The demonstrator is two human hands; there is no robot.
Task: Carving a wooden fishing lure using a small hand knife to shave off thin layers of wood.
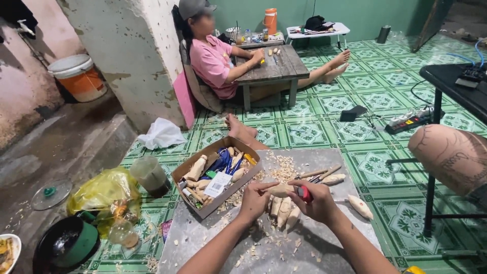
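— Head view, centre: what in the hands?

— Left hand (255, 199) curled around a pale wooden piece (280, 190), fingers closed on its near end. Right hand (318, 199) wrapped tight on a red-handled knife (305, 193), touching the same piece from 3 o'clock. Blade itself hidden behind the fingers; cannot tell its angle.

— Underneath?

— Grey tabletop (203, 238), strewn with wood shavings (281, 167). Just below the hands, at 6 o'clock, a row of carved wooden blanks (283, 210) lying side by side. One more carved piece (360, 207) alone at 3 o'clock, apart from the rest. At 1 o'clock, a few wooden-handled tools (319, 175) next to another blank.

— And at 10 o'clock?

— Open cardboard box (195, 163) on the tabletop's far left corner, holding more blanks, blue-handled tools and a white label card. Beyond it, off the table at 9 o'clock, a plastic cup (150, 175) of dark liquid, a yellow plastic bag (101, 192) and a black pot (63, 243) on the green patterned floor (355, 101).

— Farther off, 12 o'clock?

— Another person in a pink shirt (213, 63), seated on the floor at a low wooden table (276, 66), hands on small items there. Orange jug (270, 20) behind. White bucket (78, 76) at 10 o'clock by the wall. Power strip (411, 122) at 2 o'clock, near a black table (451, 81).
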